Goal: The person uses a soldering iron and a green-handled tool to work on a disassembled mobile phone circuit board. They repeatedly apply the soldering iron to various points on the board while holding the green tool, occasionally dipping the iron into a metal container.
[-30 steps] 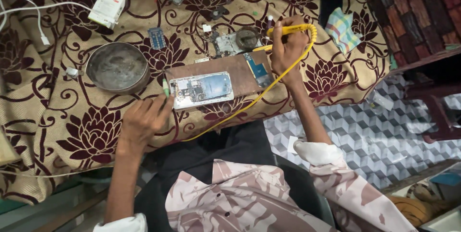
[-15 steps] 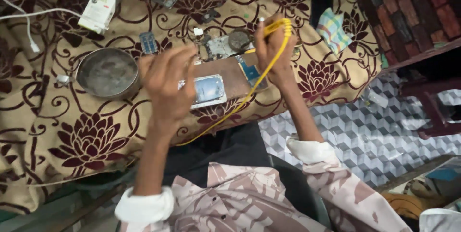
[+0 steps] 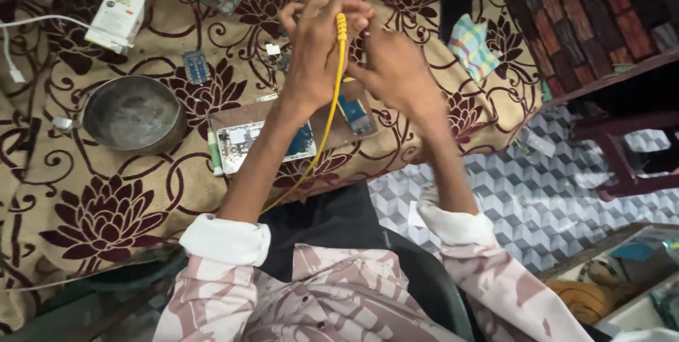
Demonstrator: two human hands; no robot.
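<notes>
A second ago my left hand point(image 3: 318, 45) lay on the cloth point(image 3: 106, 215) beside the opened phone point(image 3: 265, 140), and only my right hand point(image 3: 396, 70) held the yellow cable point(image 3: 332, 108). Now both hands are lifted together above the table, and the left one has come up to the cable. Its fingers are closed around the ribbed yellow end near the top, and the right hand is pressed close beside it, its fingers curled toward the same end; what exactly they pinch I cannot tell. The cable hangs down from my hands, passes over the phone and goes toward my lap. The phone stays on its small board, untouched, with the metal bowl point(image 3: 134, 112) to its left. So I judge the work has moved from the phone to the cable end itself.
</notes>
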